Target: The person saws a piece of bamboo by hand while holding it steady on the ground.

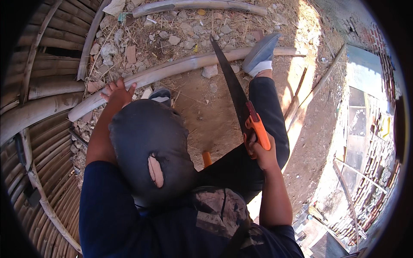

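My right hand is wrapped round the orange handle of a handsaw. Its long dark blade slants up and left, crossing over a bamboo pole in the picture; whether it touches the pole I cannot tell. Toward the pole's left end, my left hand lies on it with fingers spread. My right shoe rests on or against the pole's right part. My bent left knee, in dark trousers with a torn hole, hides much of the middle ground.
Another bamboo length lies beyond, among rubble and straw. Bamboo slat walling rises at left. A thin pole lies at right, before a brick wall. Something orange shows partly beside my knee.
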